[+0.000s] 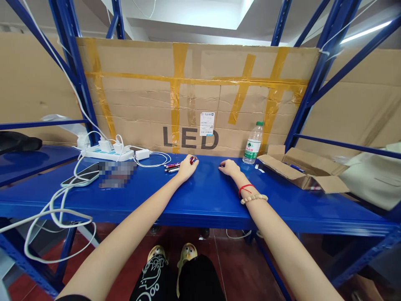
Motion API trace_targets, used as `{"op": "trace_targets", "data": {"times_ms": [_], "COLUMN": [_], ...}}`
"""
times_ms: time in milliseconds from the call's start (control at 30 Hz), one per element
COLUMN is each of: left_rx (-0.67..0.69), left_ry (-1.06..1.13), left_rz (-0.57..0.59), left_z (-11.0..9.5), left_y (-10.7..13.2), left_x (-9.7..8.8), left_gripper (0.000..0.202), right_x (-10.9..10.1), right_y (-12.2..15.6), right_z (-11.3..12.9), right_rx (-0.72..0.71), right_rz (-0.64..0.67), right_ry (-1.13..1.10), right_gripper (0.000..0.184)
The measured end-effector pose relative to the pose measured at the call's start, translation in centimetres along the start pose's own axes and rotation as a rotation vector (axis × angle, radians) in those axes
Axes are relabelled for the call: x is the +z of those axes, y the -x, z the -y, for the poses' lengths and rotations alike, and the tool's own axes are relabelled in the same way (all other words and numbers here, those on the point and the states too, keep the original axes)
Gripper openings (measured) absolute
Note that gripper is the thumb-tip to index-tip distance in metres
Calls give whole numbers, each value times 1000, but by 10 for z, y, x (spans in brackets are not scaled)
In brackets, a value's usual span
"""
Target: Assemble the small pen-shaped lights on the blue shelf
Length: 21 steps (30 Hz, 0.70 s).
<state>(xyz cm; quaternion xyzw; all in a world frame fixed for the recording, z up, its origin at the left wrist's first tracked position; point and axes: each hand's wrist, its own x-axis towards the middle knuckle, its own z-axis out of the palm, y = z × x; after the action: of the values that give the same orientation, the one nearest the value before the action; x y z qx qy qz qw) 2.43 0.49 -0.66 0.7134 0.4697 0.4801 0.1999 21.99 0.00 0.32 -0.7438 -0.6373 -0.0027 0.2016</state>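
Note:
My left hand rests on the blue shelf top with its fingers closed round a red pen, whose end shows at the fingertips. Just left of that hand, several pens, red and dark with silvery parts, lie close together; the hand partly covers them. My right hand is a short way to the right, on the same surface, with its fingers curled in. What it holds, if anything, is hidden under the fingers. A red string and a beaded bracelet circle the right wrist.
A water bottle and an open cardboard box stand at the right. To the left are a power strip, a phone, a blurred patch and looping white cables. A taped cardboard panel closes the back between blue posts.

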Motion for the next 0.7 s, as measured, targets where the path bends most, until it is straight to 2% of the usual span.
{"op": "trace_targets", "data": {"times_ms": [167, 333, 467, 533, 633, 700], "left_rx": [-64, -87, -104, -100, -26, 15], "left_ry": [33, 5, -3, 21, 82, 135], "left_rz": [21, -13, -14, 15, 60, 94], "left_z": [-1, -5, -6, -4, 0, 2], "left_y": [1, 3, 3, 3, 2, 1], "left_x": [1, -2, -3, -2, -1, 1], "left_gripper": [6, 17, 24, 25, 21, 18], "right_x": [-3, -3, 0, 0, 0, -1], "right_y": [3, 3, 6, 9, 14, 16], "right_z": [5, 7, 18, 27, 39, 44], "right_rx": [-28, -36, -309, -437, -538, -547], "right_rz": [29, 37, 31, 84, 165, 169], "right_ry": [-43, -109, -358, -535, -675, -723], "right_gripper": [15, 12, 17, 21, 20, 18]}}
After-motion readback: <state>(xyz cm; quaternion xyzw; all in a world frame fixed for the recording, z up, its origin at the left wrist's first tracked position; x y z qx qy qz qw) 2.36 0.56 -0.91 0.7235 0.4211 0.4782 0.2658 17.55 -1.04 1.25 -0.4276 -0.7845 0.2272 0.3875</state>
